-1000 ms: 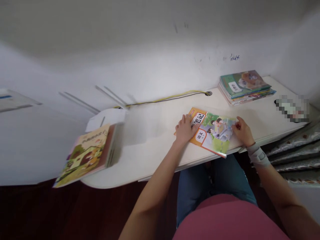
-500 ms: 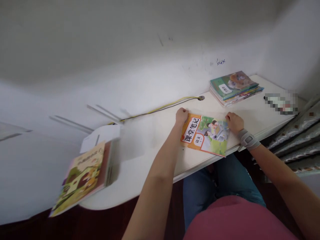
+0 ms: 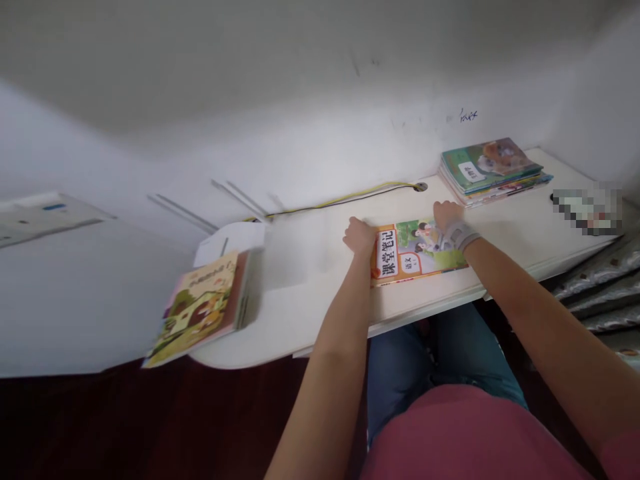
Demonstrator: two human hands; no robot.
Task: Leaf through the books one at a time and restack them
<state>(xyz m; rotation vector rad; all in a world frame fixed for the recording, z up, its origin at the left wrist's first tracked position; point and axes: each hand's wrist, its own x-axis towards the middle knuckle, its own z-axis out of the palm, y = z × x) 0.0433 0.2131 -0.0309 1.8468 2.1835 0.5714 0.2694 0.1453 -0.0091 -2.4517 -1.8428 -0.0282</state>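
An orange and green workbook with Chinese lettering lies on the white desk in front of me. At its upper left edge, my left hand is closed, fingers curled and thumb side against the cover. My right hand is closed over the upper right part, and its wrist, wearing a grey band, covers that side of the cover. Both sets of fingertips are hidden from me.
On the right, a stack of books sits by the wall, near a blurred-out object. Another book stack overhangs the desk's left end beside white paper. A yellow and black cable runs along the wall.
The workbook has turned straighter to the desk edge and looks shorter in view. My right hand has moved from its right edge to over its upper right part. The view has shifted left.
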